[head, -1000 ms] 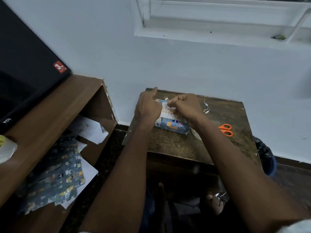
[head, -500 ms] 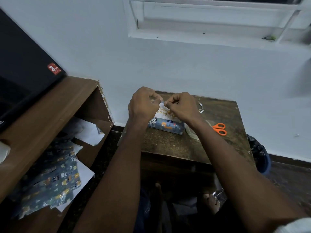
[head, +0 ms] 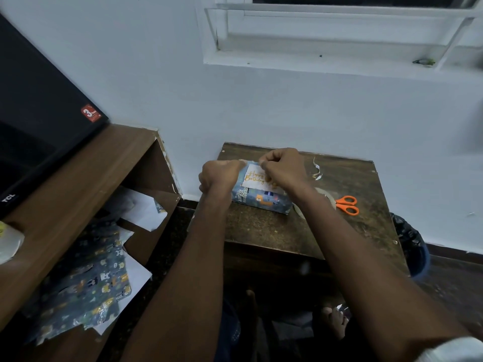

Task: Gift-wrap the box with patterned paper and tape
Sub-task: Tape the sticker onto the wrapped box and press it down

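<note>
A box [head: 261, 201] wrapped in blue animal-patterned paper lies on the small dark wooden table [head: 287, 231]. A white "Happy Birthday" card [head: 254, 176] with gold lettering lies on its top. My left hand [head: 218, 175] is curled at the box's far left corner, fingertips pinched at the top edge. My right hand [head: 283, 168] is curled over the card's far right part, fingers pinching at its upper edge. What sits between the fingertips is too small to make out. A clear tape roll [head: 326, 201] lies just right of the box, partly behind my right forearm.
Orange-handled scissors [head: 346, 205] lie right of the tape roll. Paper strips [head: 316, 170] sit near the table's back edge. Leftover patterned paper [head: 86, 286] and white scraps fill the wooden shelf on the left under a black TV [head: 39, 121]. A dark bin [head: 413, 246] stands at the right.
Both hands have come down from holding the card tilted up between them. It now lies flat on the box, the left hand at the left corner, the right over the card.
</note>
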Motion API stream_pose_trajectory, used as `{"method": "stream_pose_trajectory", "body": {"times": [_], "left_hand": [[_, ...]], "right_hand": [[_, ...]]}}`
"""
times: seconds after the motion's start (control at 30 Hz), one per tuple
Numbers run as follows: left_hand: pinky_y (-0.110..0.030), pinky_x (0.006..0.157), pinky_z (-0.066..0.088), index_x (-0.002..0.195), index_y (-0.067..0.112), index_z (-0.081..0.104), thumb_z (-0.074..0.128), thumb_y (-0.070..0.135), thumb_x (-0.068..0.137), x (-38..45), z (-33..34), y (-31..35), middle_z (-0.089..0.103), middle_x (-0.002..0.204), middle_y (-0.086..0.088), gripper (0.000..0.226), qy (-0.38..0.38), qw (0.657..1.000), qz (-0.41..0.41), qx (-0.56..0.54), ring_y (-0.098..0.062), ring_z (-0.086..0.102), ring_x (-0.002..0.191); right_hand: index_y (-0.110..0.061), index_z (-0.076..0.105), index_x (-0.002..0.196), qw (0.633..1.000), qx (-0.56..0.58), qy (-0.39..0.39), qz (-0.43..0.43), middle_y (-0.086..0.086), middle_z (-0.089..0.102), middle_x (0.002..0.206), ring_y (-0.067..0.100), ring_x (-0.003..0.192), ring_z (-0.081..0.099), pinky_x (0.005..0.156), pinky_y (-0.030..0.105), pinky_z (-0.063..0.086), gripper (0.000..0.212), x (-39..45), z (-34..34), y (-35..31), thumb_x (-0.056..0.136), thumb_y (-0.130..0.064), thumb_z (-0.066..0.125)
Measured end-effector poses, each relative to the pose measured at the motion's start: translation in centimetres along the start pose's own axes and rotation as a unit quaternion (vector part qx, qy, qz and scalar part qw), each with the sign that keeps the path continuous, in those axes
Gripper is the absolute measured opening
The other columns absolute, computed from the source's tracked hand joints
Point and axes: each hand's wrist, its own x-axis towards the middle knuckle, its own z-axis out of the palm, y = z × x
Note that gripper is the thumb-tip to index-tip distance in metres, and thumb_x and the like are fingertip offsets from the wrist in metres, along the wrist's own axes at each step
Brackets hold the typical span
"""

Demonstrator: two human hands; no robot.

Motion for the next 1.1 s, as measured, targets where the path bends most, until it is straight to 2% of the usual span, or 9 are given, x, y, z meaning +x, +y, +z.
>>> {"method": "stream_pose_trajectory", "body": {"times": [0.17,0.23,0.4,0.5,0.73,0.8,0.87,0.97,1.1], "left_hand": [[-0.05,0.084,0.061,0.064,0.03,0.076,0.082,0.061,0.034,1.2,1.0,-1.2,0.073,0.1,-0.003,0.044,0.006,0.998,-0.058,-0.033,-0.033,0.072,0.09],[-0.05,0.082,0.062,0.061,0.047,0.073,0.079,0.061,0.028,2.2,1.8,-2.0,0.074,0.097,-0.004,0.037,0.011,0.996,-0.071,-0.044,-0.034,0.073,0.089],[-0.05,0.087,0.06,0.059,0.034,0.075,0.077,0.059,0.037,0.3,2.0,-1.3,0.074,0.087,0.0,0.034,0.021,0.995,-0.076,-0.061,-0.03,0.07,0.098],[-0.054,0.087,0.059,0.059,0.053,0.071,0.073,0.06,0.03,2.3,3.7,-3.2,0.076,0.076,0.002,0.029,0.02,0.993,-0.079,-0.082,-0.031,0.073,0.096],[-0.053,0.09,0.058,0.058,0.06,0.068,0.077,0.052,0.045,2.8,5.0,-3.4,0.074,0.065,0.01,0.018,0.056,0.993,-0.061,-0.081,-0.03,0.073,0.097],[-0.053,0.092,0.057,0.056,0.045,0.074,0.077,0.05,0.052,2.0,4.6,-2.6,0.073,0.064,0.011,0.007,0.066,0.994,-0.052,-0.069,-0.027,0.074,0.091],[-0.053,0.094,0.056,0.054,0.027,0.071,0.077,0.048,0.059,0.9,4.0,-1.6,0.075,0.069,0.009,0.022,0.075,0.995,-0.046,-0.052,-0.025,0.074,0.084],[-0.053,0.098,0.053,0.065,0.029,0.073,0.08,0.05,0.065,0.0,3.6,-0.9,0.077,0.082,0.005,0.022,0.083,0.996,-0.033,-0.012,-0.024,0.073,0.088],[-0.051,0.096,0.056,0.056,0.034,0.067,0.083,0.048,0.065,0.0,3.5,-0.8,0.078,0.084,0.004,0.023,0.082,0.996,-0.011,0.024,-0.024,0.074,0.088]], "right_hand": [[-0.026,0.073,0.071,0.998,-0.066,0.002,-0.019,-0.014,0.071,0.075,0.011,0.083,0.071,0.082,0.036,0.059,0.025,0.5,1.1,0.2,0.079,-0.002,0.069],[-0.027,0.069,0.074,0.996,-0.09,0.012,-0.02,-0.013,0.071,0.078,0.012,0.086,0.071,0.08,0.032,0.055,0.023,0.7,1.5,0.6,0.077,-0.004,0.073],[-0.024,0.065,0.083,0.992,-0.111,0.028,-0.052,-0.01,0.069,0.078,0.011,0.081,0.066,0.075,0.03,0.047,0.023,0.6,1.8,1.0,0.073,-0.006,0.075],[-0.023,0.067,0.086,0.99,-0.116,0.03,-0.069,-0.008,0.07,0.08,0.013,0.081,0.064,0.073,0.03,0.044,0.022,0.4,1.8,1.0,0.074,-0.005,0.07],[-0.015,0.082,0.109,0.985,-0.14,0.01,-0.097,0.004,0.077,0.091,0.018,0.083,0.061,0.071,0.024,0.035,0.039,-0.1,2.2,0.6,0.077,-0.001,0.064],[-0.009,0.083,0.104,0.985,-0.143,0.007,-0.1,0.011,0.077,0.087,0.028,0.083,0.066,0.067,0.03,0.043,0.037,0.0,2.6,0.7,0.076,0.0,0.062],[-0.002,0.082,0.092,0.98,-0.161,0.012,-0.112,0.019,0.074,0.081,0.036,0.083,0.064,0.069,0.04,0.048,0.028,0.1,3.1,0.9,0.076,0.0,0.06],[-0.009,0.083,0.087,0.974,-0.189,0.021,-0.122,0.015,0.072,0.083,0.031,0.089,0.06,0.072,0.039,0.047,0.021,0.2,3.7,1.2,0.083,-0.008,0.063],[-0.013,0.083,0.083,0.971,-0.205,0.023,-0.124,0.013,0.07,0.075,0.029,0.086,0.057,0.071,0.038,0.048,0.021,0.3,4.0,1.2,0.081,-0.011,0.062]]}}
